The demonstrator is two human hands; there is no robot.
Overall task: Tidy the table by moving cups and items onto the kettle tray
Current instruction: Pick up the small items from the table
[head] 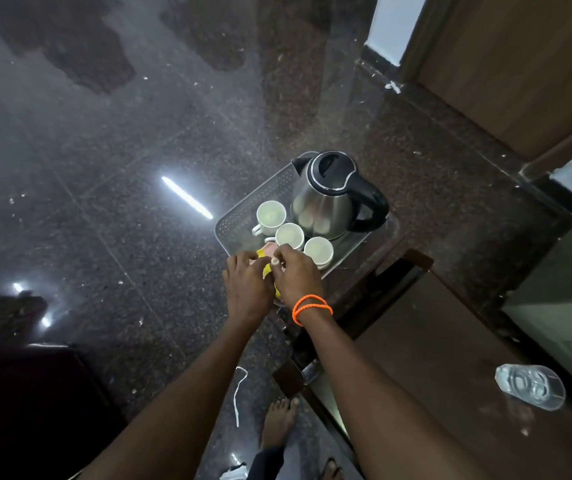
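A steel kettle [326, 199] with a black lid and handle stands on a grey perforated tray [246, 209]. Three white cups sit on the tray beside it: one at the left [270, 214], one in the middle [289, 236], one at the right [318, 250]. At the tray's near edge lie yellow and pink sachets [266, 252]. My left hand [246, 285] rests curled over the yellow sachets. My right hand [295, 275], with orange bands at the wrist, pinches a small white sachet [274, 260] just above them.
The tray sits at the corner of a low glass-topped table [399, 327] with a dark wooden frame. A clear plastic piece [530, 386] lies on the table at the right. Dark polished floor lies to the left, a white string [238, 393] on it, my bare feet below.
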